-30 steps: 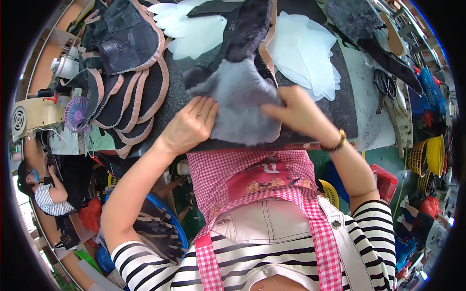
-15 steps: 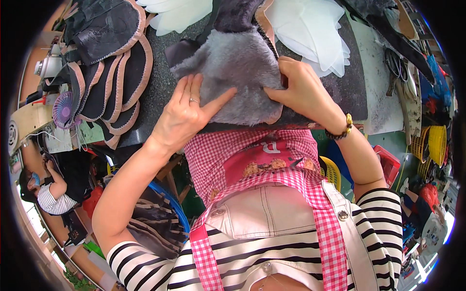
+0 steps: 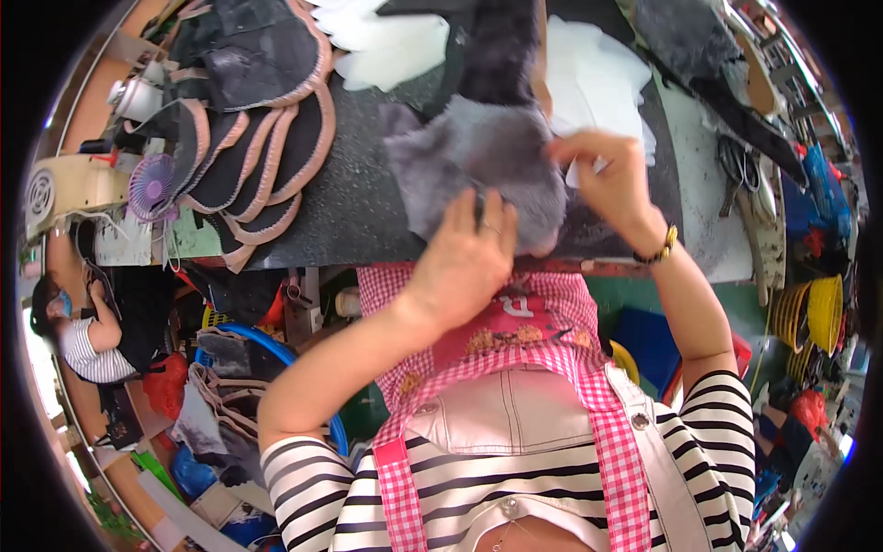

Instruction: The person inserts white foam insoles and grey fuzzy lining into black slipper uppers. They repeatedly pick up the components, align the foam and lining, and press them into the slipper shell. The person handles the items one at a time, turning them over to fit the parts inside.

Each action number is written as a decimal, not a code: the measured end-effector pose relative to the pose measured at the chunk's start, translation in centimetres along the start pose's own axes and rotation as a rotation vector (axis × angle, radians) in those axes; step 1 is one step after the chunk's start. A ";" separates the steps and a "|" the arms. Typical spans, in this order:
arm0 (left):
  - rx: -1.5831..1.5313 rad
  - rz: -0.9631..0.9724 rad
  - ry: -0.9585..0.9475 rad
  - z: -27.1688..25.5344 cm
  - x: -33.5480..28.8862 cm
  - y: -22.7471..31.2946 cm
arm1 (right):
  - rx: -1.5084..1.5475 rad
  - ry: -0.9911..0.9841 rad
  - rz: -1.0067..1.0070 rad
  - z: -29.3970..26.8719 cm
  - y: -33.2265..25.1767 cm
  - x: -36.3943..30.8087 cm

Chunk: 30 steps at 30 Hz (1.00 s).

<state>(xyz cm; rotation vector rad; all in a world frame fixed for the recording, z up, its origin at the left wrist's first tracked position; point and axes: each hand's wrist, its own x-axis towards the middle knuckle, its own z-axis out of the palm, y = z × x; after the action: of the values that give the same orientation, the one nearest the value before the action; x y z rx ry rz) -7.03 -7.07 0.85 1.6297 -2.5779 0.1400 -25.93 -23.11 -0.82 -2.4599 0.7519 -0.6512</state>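
Note:
A grey plush fabric piece [image 3: 510,138] with a darker furry strip [image 3: 501,55] running away from it lies at the table's near edge. Its right side shows a tan border. My left hand [image 3: 464,258], a ring on one finger, rests spread over the lower part of the plush. Beside the right edge is my right hand [image 3: 612,175], slightly blurred. Its forefinger reaches to the border while the other fingers curl loosely, with a gap between them and nothing visibly held.
White curved sheets lie in a left stack [image 3: 391,46] and a right stack [image 3: 598,83]. Black pieces with tan stitched edges [image 3: 276,166] overlap at left, near a small purple fan [image 3: 152,184]. Below stands a blue-rimmed basket [image 3: 336,428] of pieces. A seated person [image 3: 97,345] is far left.
My left hand has slid right and toward me across the plush. My right hand has come off its pinch on the right edge and moved outward. The view has shifted a little.

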 end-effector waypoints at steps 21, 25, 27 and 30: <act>-0.009 -0.517 0.590 -3.1 -2.0 -11.9 | -0.204 -0.431 -0.479 1.1 -9.6 5.9; -0.396 -0.672 0.520 0.5 0.7 -12.3 | -0.134 -0.333 -0.530 4.6 -7.5 3.3; -0.334 -0.657 0.640 0.8 0.8 -11.4 | -0.207 -0.347 -0.540 4.5 -7.6 2.6; -0.271 -0.548 0.758 1.6 1.4 -11.8 | -0.253 -0.343 -0.558 4.6 -8.1 2.4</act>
<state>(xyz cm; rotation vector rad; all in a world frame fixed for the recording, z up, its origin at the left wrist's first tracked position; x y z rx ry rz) 2.99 -13.56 -0.23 1.6760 -1.4861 0.2824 -18.48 -17.26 0.92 -2.9317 0.0032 -0.3094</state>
